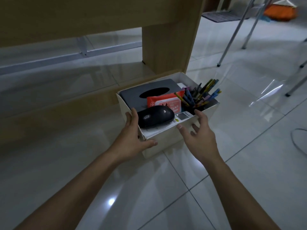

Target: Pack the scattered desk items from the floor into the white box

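The white box (167, 140) stands on the tiled floor beside a wooden desk leg. Inside lie a dark grey tissue box (149, 90), a red wipes pack (166, 101), a black oval brush (156, 117), a white remote (182, 117) and a holder of several pens (201, 95). My left hand (132, 138) grips the box's near left corner, thumb along the front wall, fingers over the rim. My right hand (197, 133) hovers at the near right rim with fingers spread, holding nothing; whether it touches the box is unclear.
The wooden desk panel (167, 39) rises right behind the box. Metal chair legs (232, 35) stand at the back right, with an orange bag (280, 12) beyond. A thin cable (297, 141) curves on the floor at the right edge.
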